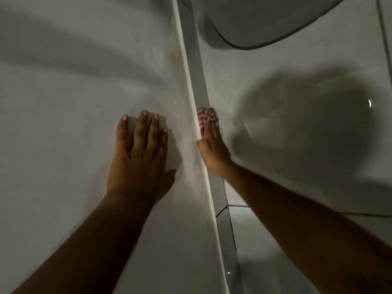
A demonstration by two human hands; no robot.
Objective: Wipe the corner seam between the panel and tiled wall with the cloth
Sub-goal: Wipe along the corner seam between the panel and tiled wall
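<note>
A white panel (74, 92) fills the left half of the head view, and a tiled wall (265, 85) fills the right. Between them the corner seam (192, 85) runs from the top centre down to the bottom. My left hand (141, 153) lies flat on the panel with its fingers spread, holding nothing. My right hand (213, 148) presses a red-and-white checked cloth (204, 117) into the seam at mid-height. The cloth shows above and beside my fingertips; the rest of it is hidden under the hand.
A curved white fixture with a dark rim (265, 24) hangs on the tiled wall at the upper right. A large round shadow (303, 124) falls on the tiles right of my hand. Dark grout lines (232, 228) cross the lower wall.
</note>
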